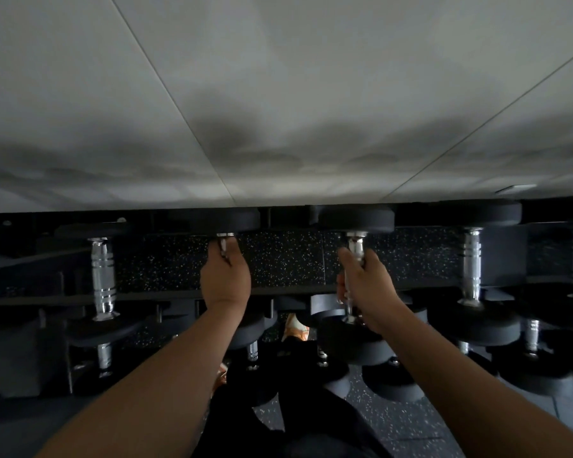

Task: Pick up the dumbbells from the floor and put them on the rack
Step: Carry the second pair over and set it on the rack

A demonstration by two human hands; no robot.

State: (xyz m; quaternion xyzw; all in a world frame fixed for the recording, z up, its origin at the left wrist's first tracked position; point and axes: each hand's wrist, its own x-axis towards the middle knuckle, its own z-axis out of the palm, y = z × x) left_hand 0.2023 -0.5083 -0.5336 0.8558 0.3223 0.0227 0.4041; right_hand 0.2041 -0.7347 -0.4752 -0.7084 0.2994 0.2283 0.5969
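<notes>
Each hand, left hand (225,276) and right hand (366,282), has fingers clamped on a dumbbell handle (largely hidden).

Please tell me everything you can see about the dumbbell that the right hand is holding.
The dumbbell has a shiny chrome handle with grooved rings and two round black heads that look like rubber. It lies at the top tier of the rack, handle pointing away from the person, far head near the pale wall. The right hand is closed around its handle. Whether its heads already rest on the rack is unclear.
</notes>
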